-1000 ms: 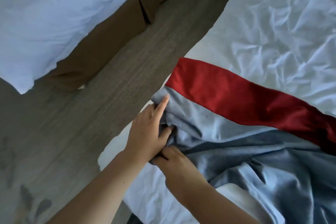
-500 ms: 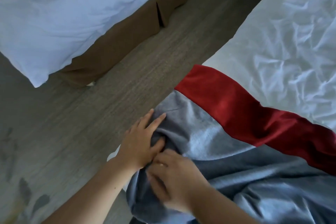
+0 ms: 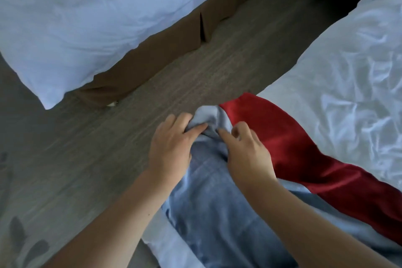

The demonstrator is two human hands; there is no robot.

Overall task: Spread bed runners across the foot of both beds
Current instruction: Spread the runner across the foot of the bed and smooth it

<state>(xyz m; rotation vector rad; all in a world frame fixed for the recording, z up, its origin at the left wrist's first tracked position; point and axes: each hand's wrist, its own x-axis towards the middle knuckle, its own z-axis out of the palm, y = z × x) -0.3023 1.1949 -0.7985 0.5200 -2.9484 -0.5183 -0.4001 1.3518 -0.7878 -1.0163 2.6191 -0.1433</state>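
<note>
A grey-blue bed runner (image 3: 208, 209) with a red stripe (image 3: 289, 143) lies bunched over the near-left corner of the right bed (image 3: 339, 76), which has a crumpled white sheet. My left hand (image 3: 171, 146) grips the runner's grey corner, fingers curled into the cloth. My right hand (image 3: 245, 150) pinches the same corner from the right, close to the red stripe. The runner's end hangs over the bed's edge toward the floor. The left bed (image 3: 87, 19) has white bedding and no runner in view.
A brown bed skirt (image 3: 165, 50) runs along the left bed's side. A strip of grey wood-look floor (image 3: 134, 132) separates the two beds. Dark leaf-shaped marks (image 3: 24, 239) show on the floor at the bottom left.
Both hands moved up along the runner's edge to its corner near the red stripe, and have drawn the cloth toward the bed's edge. My view shifted right and forward.
</note>
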